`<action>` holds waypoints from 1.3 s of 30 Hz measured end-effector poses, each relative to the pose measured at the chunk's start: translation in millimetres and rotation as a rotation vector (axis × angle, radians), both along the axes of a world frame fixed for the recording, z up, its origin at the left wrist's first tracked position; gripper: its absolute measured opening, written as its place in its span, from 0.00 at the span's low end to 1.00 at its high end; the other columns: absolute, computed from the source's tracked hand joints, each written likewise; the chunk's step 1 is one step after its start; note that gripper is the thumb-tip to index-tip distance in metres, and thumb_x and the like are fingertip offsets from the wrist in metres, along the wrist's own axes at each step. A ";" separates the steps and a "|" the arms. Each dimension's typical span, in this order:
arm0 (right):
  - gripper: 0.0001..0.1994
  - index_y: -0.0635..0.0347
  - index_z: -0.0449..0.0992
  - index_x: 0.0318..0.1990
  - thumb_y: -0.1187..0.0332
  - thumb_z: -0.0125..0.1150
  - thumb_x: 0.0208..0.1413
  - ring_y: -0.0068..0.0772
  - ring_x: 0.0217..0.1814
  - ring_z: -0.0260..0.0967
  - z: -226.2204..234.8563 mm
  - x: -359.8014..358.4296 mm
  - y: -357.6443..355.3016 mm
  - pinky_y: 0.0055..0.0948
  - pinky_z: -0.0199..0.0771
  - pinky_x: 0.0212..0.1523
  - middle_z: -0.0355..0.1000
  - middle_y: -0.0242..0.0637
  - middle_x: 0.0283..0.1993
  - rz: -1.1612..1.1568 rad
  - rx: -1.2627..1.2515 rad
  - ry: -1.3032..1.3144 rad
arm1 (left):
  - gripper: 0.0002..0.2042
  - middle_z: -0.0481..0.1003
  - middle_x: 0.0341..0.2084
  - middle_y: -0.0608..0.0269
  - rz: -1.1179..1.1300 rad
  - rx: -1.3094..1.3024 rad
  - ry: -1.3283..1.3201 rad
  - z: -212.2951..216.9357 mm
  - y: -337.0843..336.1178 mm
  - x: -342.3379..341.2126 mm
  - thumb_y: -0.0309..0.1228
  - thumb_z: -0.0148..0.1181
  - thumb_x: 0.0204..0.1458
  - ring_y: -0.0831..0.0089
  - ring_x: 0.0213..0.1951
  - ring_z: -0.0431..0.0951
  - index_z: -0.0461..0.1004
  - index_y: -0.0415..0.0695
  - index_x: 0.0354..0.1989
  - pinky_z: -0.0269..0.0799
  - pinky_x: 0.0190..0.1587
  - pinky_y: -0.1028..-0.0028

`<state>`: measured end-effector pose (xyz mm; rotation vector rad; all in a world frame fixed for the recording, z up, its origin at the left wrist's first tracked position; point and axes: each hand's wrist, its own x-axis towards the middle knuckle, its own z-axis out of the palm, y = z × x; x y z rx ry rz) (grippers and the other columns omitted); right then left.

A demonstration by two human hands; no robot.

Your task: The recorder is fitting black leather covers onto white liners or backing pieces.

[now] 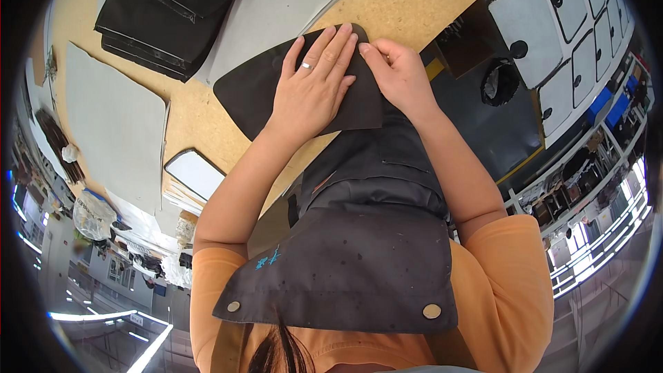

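A flat black piece of leather-like material [252,93] with a rounded far corner lies at the near edge of the wooden table, partly overhanging it. My left hand [311,86], with a ring on one finger, rests flat on top with its fingers stretched out toward the far edge. At the piece's right edge, just below the rounded corner, the thumb and bent forefinger of my right hand [402,77] are pinched together. The other fingers of that hand are curled in. Part of the piece's surface is hidden under my left hand.
Stacked black pieces with pale stitched edges [155,17] lie at the far left, beside a large grey sheet [114,121]. A white dark-rimmed panel [195,171] lies nearer. White panels with black outlines [528,31] and a round black bin [498,83] are to the right.
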<state>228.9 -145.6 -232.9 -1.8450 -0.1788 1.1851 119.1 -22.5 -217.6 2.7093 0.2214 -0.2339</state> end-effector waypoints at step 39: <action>0.14 0.68 0.68 0.22 0.67 0.55 0.54 0.13 0.18 0.54 -8.8 -29.2 -27.5 0.23 0.54 0.17 0.63 0.28 0.14 -0.072 0.047 0.061 | 0.25 0.52 0.64 0.67 0.185 -0.024 -0.028 -11.3 -22.2 -10.8 0.37 0.48 0.56 0.70 0.66 0.49 0.56 0.48 0.62 0.40 0.65 0.59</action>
